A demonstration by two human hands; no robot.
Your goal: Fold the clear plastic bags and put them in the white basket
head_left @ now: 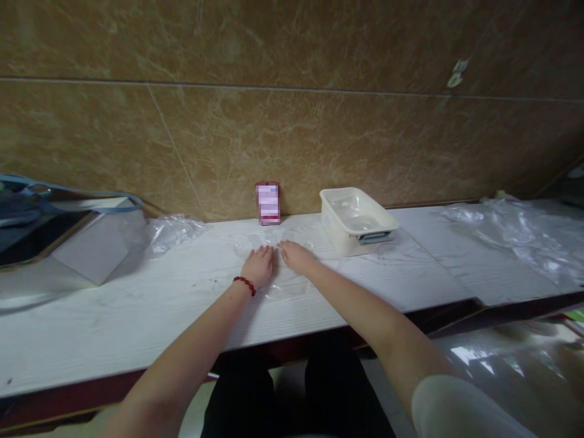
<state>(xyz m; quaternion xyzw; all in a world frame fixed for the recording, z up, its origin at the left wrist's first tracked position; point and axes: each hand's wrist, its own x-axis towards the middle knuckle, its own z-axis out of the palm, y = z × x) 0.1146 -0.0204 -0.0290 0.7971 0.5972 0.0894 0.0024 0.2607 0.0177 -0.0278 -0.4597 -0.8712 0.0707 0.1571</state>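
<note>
A thin clear plastic bag or sheet (pixel 287 286) lies flat on the white wood-grain table (pixel 173 316), its outline hard to make out. My left hand (pixel 258 266), with a red bead bracelet (pixel 245 284) on the wrist, rests palm down on the plastic, fingers stretched forward. Close beside it, my right hand (pixel 296 257) lies low over the same plastic. Its fingers extend toward the left hand, and nothing lifted shows in them. Just beyond the hands, a phone (pixel 269 204) with a blurred screen leans upright against the wall.
To the right stands a cream plastic box (pixel 342 240) with clear plastic inside. Crumpled clear plastic (pixel 524 234) spreads farther right, and more plastic (pixel 176 234) lies left. A white box (pixel 98 249) and a dark bag (pixel 22 225) occupy the left end. A tiled wall (pixel 292 134) closes the back.
</note>
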